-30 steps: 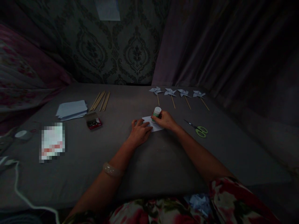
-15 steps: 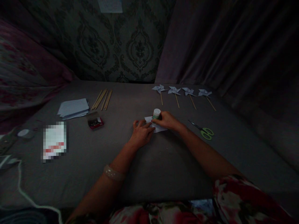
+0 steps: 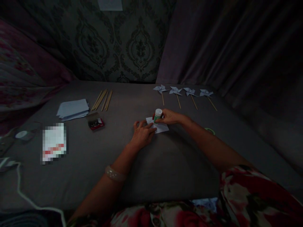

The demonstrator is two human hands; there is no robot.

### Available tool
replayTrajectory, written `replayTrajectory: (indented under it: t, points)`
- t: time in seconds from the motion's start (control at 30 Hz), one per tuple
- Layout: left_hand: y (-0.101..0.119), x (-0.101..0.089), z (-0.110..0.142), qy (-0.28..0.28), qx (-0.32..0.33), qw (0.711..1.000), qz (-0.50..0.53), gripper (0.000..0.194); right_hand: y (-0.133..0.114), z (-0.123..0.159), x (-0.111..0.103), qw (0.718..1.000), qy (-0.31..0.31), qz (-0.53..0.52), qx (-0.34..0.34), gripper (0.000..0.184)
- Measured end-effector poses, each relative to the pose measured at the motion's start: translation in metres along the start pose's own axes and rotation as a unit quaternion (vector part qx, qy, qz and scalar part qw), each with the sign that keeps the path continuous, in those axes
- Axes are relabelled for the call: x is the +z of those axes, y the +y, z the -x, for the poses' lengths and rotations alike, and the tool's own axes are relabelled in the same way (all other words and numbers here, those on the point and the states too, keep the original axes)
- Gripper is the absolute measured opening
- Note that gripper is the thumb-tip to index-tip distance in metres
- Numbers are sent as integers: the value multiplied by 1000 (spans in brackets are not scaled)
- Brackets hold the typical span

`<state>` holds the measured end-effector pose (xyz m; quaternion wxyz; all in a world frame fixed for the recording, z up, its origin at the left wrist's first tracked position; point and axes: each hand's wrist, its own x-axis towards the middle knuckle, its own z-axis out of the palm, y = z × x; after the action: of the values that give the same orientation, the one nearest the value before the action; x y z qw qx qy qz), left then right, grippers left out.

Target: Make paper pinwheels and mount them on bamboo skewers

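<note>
A small white paper square point(image 3: 160, 127) lies on the dark grey cloth in front of me. My left hand point(image 3: 142, 134) rests flat on its left edge, fingers spread, pinning it down. My right hand point(image 3: 170, 117) is closed around a glue stick point(image 3: 157, 115) with a white cap and green body, held upright over the paper's far edge. My right forearm covers most of the green-handled scissors point(image 3: 210, 130) beyond it.
Several finished paper pinwheels on sticks point(image 3: 182, 93) lie at the back right. Wooden sticks point(image 3: 103, 100), a stack of white paper point(image 3: 73, 109) and a small red box point(image 3: 96, 123) sit at the back left. A white cord point(image 3: 21, 192) trails at the near left.
My right hand has drawn the glue stick slightly away toward the paper's far edge, uncovering more of the sheet. My left hand stays on the paper.
</note>
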<state>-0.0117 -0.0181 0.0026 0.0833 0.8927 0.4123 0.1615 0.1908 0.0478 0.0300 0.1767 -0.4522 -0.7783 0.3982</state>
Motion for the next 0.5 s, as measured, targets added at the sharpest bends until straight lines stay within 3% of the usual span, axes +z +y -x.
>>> replayTrajectory:
  t: [0.1, 0.2, 0.33, 0.5]
  points:
    - [1, -1, -1, -1, -5, 1000, 4, 30, -3, 10, 14, 992, 107, 62, 30, 22]
    - [0, 0, -1, 0, -2, 1000, 8, 30, -12, 20, 27, 963, 209, 149, 77, 31]
    - [-3, 4, -2, 14, 3, 1000, 1, 29, -20, 20, 35, 943, 259, 179, 106, 42]
    - [-5, 4, -3, 7, 4, 1000, -5, 29, -11, 11, 33, 941, 303, 86, 123, 43]
